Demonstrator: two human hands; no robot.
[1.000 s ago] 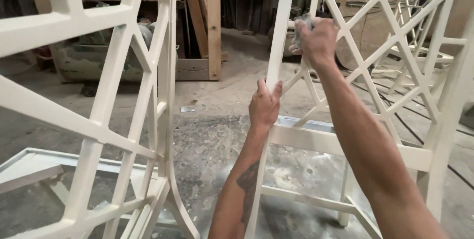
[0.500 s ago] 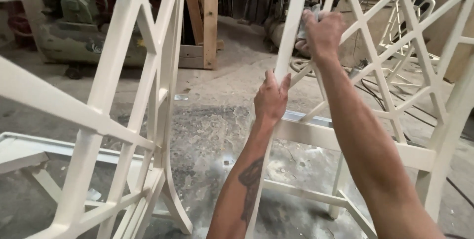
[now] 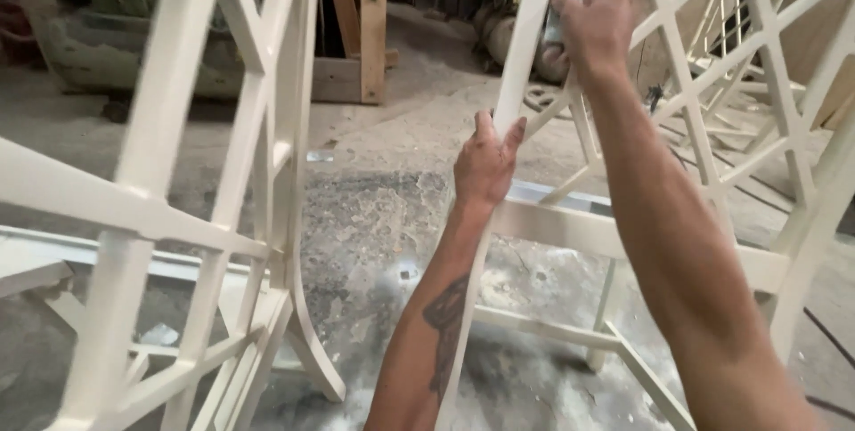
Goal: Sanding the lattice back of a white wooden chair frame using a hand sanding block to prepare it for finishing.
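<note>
Head view: left hand and right hand on cream frame post

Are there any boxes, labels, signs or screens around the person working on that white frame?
None that I can make out: no packages, labels, signs or screens. In view are cream lattice frames, the upright bar both hands grip, a dusty concrete floor and wooden posts behind.

Dusty concrete floor, wooden posts and dim clutter behind.
</note>
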